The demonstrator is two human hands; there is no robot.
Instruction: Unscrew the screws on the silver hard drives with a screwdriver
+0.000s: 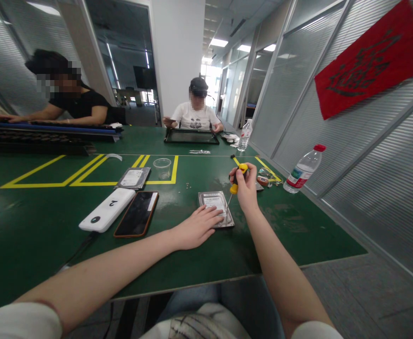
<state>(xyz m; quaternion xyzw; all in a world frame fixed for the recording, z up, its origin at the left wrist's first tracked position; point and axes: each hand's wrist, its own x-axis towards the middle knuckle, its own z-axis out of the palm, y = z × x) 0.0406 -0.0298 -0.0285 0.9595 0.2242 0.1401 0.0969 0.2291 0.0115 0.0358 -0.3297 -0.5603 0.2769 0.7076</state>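
Note:
A silver hard drive with a white label lies on the green table in front of me. Flat across its lower left part rests my left hand, its fingers spread and holding nothing. My right hand is wrapped round a yellow and black screwdriver. The screwdriver points down, and its shaft reaches the right side of the drive; the exact contact of its tip is too small to tell. Several tiny pieces, probably screws, lie beyond the drive to the left.
Left of the drive are a phone, a white power bank with a cable, a second hard drive and a clear cup. A bottle stands at right, another farther back. Two people sit across the table.

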